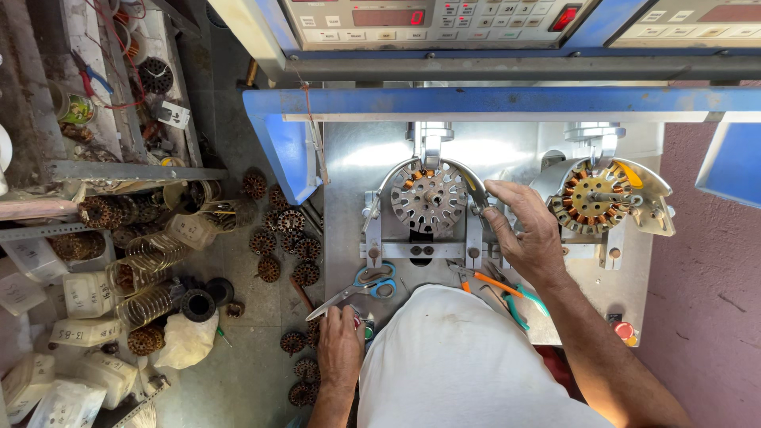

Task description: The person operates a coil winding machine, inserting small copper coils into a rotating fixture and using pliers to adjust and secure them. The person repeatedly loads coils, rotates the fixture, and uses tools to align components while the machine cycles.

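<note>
A: Centre of the frame, on the metal plate [349,170]: the stator [429,196], a round slotted steel core, sits upright in its clamp ring [396,176]. A few copper coils are wound at its top; the other slots are bare.

B: Right hand [529,231]?

A: Right of the stator. Fingertips [493,189] curl onto the ring's right edge, pinched on the rim or on something thin there; I can't tell which. The stator lies just left of that grip, touching or nearly so.

B: Left hand [341,347]?

A: Lower centre, at the plate's near edge, fingers closed over a small object I can't make out. Well apart from the stator. Scissors [366,284] lie just above it, untouched.

B: How would the stator handle?

A: My read: stacked steel, so rigid and heavy for its size, not slippery. The copper wire is the weak part, easy to nick or bend. Hold it by the outer rim or bare teeth, never by the coils.

B: Anything else?

A: Second stator [593,198], right of centre, fully wound. Pliers [495,285] with orange and teal handles below the right wrist. Pile of wound cores [284,238] on the floor, centre left. Control panel [428,20] along the top edge.
</note>
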